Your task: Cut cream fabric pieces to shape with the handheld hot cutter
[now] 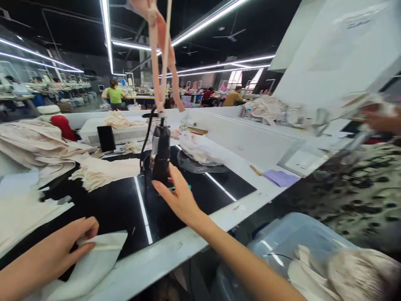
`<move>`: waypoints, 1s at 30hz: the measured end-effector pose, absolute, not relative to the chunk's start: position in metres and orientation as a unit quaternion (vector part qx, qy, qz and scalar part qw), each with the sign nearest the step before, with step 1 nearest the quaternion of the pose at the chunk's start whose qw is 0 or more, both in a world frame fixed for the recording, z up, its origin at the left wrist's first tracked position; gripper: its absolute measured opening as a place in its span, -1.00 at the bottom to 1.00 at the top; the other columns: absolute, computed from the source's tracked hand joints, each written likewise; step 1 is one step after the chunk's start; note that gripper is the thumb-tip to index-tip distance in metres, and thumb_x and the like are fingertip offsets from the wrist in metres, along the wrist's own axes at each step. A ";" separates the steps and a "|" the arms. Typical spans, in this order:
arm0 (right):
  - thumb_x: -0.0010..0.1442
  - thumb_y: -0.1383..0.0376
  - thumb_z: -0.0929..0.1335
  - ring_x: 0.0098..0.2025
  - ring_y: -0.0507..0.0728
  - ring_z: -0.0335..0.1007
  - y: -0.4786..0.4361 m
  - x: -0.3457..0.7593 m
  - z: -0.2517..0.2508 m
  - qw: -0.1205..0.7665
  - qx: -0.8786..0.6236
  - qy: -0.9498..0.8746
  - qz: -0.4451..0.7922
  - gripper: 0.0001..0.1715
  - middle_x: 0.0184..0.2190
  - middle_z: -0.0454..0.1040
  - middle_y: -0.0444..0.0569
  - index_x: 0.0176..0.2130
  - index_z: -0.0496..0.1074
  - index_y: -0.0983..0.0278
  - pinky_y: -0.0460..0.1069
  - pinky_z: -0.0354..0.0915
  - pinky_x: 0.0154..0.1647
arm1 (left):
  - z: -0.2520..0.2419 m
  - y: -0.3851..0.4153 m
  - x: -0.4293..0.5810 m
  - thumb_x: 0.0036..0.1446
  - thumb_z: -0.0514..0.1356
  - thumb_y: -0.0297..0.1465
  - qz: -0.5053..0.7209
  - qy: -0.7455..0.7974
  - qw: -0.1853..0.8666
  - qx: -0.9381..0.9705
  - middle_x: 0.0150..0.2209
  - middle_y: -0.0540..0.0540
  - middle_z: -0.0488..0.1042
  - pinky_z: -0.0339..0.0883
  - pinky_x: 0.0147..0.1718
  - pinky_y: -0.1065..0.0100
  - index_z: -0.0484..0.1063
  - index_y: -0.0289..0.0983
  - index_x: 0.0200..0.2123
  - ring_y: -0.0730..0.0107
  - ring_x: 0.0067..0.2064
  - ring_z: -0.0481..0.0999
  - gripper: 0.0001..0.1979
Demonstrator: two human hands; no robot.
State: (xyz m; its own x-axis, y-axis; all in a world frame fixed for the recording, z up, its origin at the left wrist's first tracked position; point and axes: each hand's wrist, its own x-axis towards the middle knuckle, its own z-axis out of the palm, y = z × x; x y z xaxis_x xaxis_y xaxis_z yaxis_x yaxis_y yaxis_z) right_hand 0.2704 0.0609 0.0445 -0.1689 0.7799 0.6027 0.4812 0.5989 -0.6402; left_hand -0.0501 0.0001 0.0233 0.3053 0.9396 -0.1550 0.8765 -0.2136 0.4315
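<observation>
In the head view, my right hand (180, 194) is closed on the lower end of a black hand-held tool (161, 150) with a black cable. The tool hangs upright from a cord tied with pink cloth strips (158, 46); its exact kind is unclear. At the lower left, my left hand (73, 240) has curled fingers and thumb at the edge of a cream fabric piece (105, 248), seemingly pinching it. That piece lies over the front edge of the glossy black tabletop (115, 213). Something teal behind my right fingers is mostly hidden.
Cream fabric stacks (103, 169) lie on the left, near an upright dark phone-like panel (106, 139). A clear plastic bag (200, 152) and purple cloth (280, 177) are right. Below stands a translucent blue bin (291, 234) holding fabric. A co-worker's patterned clothing (351, 192) borders the right side.
</observation>
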 end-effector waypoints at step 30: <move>0.26 0.21 0.21 -0.38 0.28 0.55 0.086 0.382 -0.010 0.305 -0.485 -0.819 0.018 -0.81 -0.40 0.55 0.06 -0.33 0.35 0.13 0.13 0.46 -0.33 | 0.066 -0.037 0.000 0.09 0.37 0.02 0.266 0.533 0.535 0.599 -0.40 0.03 0.39 0.10 -0.37 0.42 0.51 -0.29 -0.28 0.42 -0.35 0.27 -0.54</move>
State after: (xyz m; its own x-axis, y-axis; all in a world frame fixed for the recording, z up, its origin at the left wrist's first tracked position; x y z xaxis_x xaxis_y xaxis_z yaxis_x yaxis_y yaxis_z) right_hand 0.3818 0.0864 -0.0102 -0.3433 0.8055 0.4830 0.7835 0.5292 -0.3257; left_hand -0.0002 -0.0366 0.0663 0.2912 0.9230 -0.2515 0.3541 0.1403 0.9246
